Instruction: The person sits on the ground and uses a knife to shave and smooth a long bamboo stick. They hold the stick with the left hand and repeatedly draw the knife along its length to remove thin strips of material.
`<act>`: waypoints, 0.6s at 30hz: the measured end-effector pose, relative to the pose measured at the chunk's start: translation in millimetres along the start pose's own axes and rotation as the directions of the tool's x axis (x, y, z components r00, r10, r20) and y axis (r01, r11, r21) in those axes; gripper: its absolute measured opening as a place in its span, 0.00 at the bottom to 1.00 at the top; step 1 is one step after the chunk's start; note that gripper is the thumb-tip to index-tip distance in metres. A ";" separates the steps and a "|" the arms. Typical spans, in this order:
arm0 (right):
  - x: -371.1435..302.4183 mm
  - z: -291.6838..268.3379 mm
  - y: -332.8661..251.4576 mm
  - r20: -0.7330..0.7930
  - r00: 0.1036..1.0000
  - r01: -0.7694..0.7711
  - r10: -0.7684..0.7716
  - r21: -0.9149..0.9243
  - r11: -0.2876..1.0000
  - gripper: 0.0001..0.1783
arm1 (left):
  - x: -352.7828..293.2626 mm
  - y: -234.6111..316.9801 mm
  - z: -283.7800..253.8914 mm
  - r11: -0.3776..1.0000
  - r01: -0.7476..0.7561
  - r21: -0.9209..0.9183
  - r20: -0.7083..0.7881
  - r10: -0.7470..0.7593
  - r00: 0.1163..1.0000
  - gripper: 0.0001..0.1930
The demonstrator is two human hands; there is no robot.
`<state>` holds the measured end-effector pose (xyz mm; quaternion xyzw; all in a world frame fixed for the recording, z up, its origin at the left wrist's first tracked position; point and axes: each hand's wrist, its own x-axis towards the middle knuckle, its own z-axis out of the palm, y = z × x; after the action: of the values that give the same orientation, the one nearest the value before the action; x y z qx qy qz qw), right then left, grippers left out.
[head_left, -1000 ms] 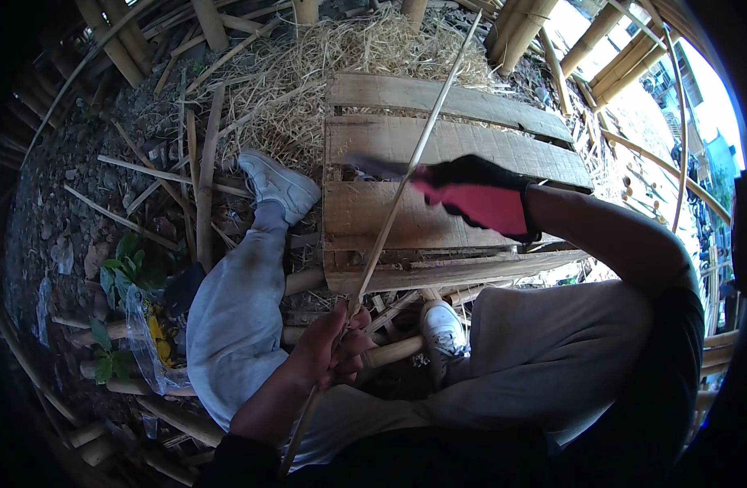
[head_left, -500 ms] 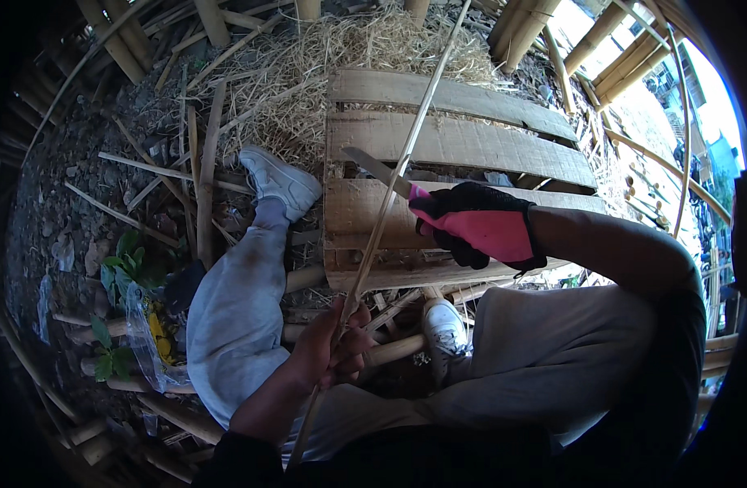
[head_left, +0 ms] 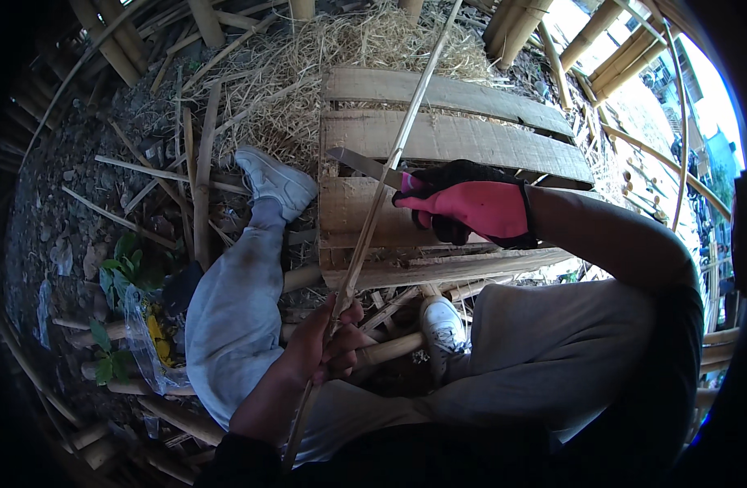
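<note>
A long, thin bamboo strip slants from near my lap up past the top of the view. My bare left hand is closed round its lower part. My right hand, in a pink and black glove, grips a knife. The blade points left and crosses the strip, its tip beyond the strip's left side. The knife's handle is mostly hidden in the glove. Below the strip's middle lies a slatted wooden platform, with gaps between its boards.
Pale shavings are heaped behind the platform. Bamboo poles stand at the back. Loose bamboo sticks lie on the left ground, near a green plant and a clear plastic bag. My outstretched leg lies left of the platform.
My gloved right hand and the knife have shifted slightly left and turned a little. The strip has moved slightly left, still in my left hand.
</note>
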<state>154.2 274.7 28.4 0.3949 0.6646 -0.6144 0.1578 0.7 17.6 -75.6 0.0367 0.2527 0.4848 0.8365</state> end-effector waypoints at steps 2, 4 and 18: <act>-3.9 0.8 -2.6 0.048 0.998 -0.046 0.039 0.160 0.986 0.12 | 1.3 -1.2 0.8 1.000 -0.004 0.015 -0.017 0.004 1.000 0.23; -9.4 -0.2 -9.2 0.017 0.998 -0.057 0.055 0.180 0.982 0.11 | 2.6 -3.8 0.3 0.999 -0.014 0.044 -0.044 0.016 0.999 0.23; -11.8 -1.1 -31.5 -0.126 0.988 -0.081 0.090 0.070 0.994 0.10 | -2.1 3.6 -4.7 0.998 -0.058 0.026 -0.074 0.060 0.995 0.24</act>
<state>139.4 273.9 58.5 0.4668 0.6357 -0.6013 0.1281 -5.1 16.9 -77.8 0.0360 0.2886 0.5072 0.8113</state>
